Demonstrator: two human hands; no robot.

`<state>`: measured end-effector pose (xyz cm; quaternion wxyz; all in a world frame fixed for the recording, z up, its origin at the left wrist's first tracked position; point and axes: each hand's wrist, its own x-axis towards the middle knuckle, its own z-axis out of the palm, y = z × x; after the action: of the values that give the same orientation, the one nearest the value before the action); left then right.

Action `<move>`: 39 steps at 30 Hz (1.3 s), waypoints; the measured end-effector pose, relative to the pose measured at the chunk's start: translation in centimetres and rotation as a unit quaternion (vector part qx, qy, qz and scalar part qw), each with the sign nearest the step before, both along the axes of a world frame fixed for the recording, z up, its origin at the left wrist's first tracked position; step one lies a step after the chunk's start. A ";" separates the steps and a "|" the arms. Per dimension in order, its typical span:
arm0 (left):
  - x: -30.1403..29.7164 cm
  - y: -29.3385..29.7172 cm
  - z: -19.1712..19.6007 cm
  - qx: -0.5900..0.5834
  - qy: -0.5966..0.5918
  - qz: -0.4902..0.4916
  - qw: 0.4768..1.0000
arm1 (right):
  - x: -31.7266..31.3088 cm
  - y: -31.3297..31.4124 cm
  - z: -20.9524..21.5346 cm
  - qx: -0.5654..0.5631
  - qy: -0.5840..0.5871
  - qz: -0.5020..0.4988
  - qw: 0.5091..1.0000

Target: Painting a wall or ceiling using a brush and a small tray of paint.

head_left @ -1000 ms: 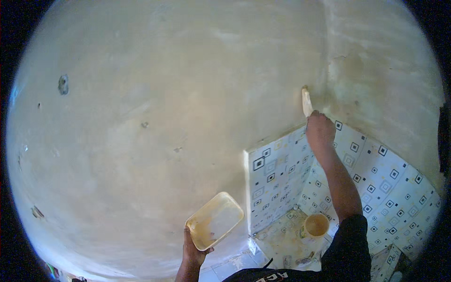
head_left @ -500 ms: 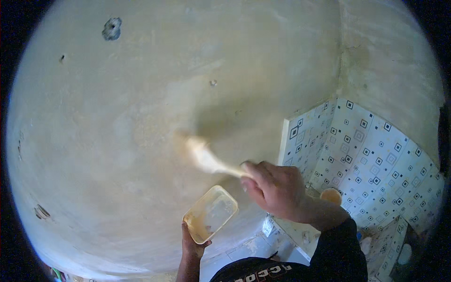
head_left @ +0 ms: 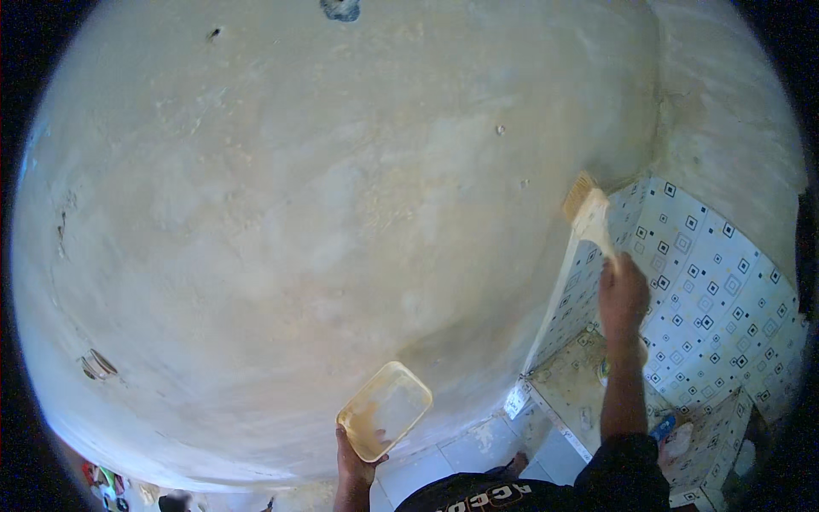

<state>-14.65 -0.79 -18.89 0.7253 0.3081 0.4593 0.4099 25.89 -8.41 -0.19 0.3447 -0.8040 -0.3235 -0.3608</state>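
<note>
My right hand (head_left: pixel 624 294) is closed round the handle of a wide, pale paintbrush (head_left: pixel 590 213). The brush points up and left, its bristles close to the wall (head_left: pixel 341 222) just above the top edge of the tiled section; whether they touch it I cannot tell. Low in the middle, my left hand (head_left: pixel 357 461) grips a shallow, see-through plastic tub (head_left: pixel 388 410) from below. The tub is tilted, and some tan stuff coats its lower left side. The wall is beige and patchy, with damp-looking streaks.
White tiles with square patterns (head_left: pixel 682 273) line the corner at right. Below them runs a stained ledge (head_left: pixel 567 380) holding a few items, among them a blue object (head_left: pixel 662 427). A broken hole (head_left: pixel 339 8) and a slotted fitting (head_left: pixel 98 365) mark the wall. Colourful things (head_left: pixel 107 486) lie at lower left.
My right hand has swung the paintbrush up and right, from mid-wall to the tiles' top edge. The view has shifted left and down. My left hand still holds the tub.
</note>
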 end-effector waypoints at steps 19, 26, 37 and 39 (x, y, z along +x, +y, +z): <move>0.2 -0.4 -2.8 -0.006 -0.037 -0.036 0.999 | -16.0 6.4 0.8 -0.027 0.119 0.484 0.867; 1.2 -1.2 -2.5 0.010 -0.044 -0.015 0.999 | -4.1 0.0 -6.0 -0.032 0.198 0.182 0.963; 1.3 -1.5 -5.2 0.016 -0.011 -0.056 0.998 | -18.3 1.4 -9.2 -0.073 0.153 0.330 0.929; 2.1 -2.4 -4.4 0.016 0.014 -0.049 0.999 | -18.4 1.5 -8.9 -0.081 0.135 0.475 0.866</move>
<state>-12.56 -3.21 -23.32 0.7332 0.3470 0.4470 0.3772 7.48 -6.93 -9.13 0.4485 -0.6191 -0.6445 -0.0136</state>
